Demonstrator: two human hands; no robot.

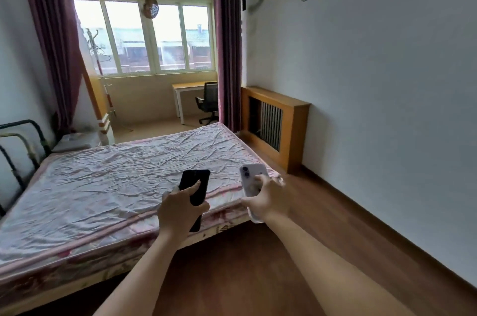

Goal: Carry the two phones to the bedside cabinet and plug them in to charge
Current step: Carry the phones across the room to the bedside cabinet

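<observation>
holding one phone each out over the corner of the bed (pixel 103 186), the left hand (pixel 178 210) is closed around the black phone (pixel 195 186) and the right hand (pixel 268 199) around the pale phone (pixel 251 179), both probably hard, smooth and slippery, so hold the sides tight.

Black phone (pixel 195 186), pale lilac phone (pixel 251 179), pink floral mattress (pixel 103 192), plum curtains (pixel 227 39)

A bed (pixel 103 186) stands on the wooden floor (pixel 258 277), covered by a creased, seemingly pinkish sheet (pixel 134 173).
</observation>
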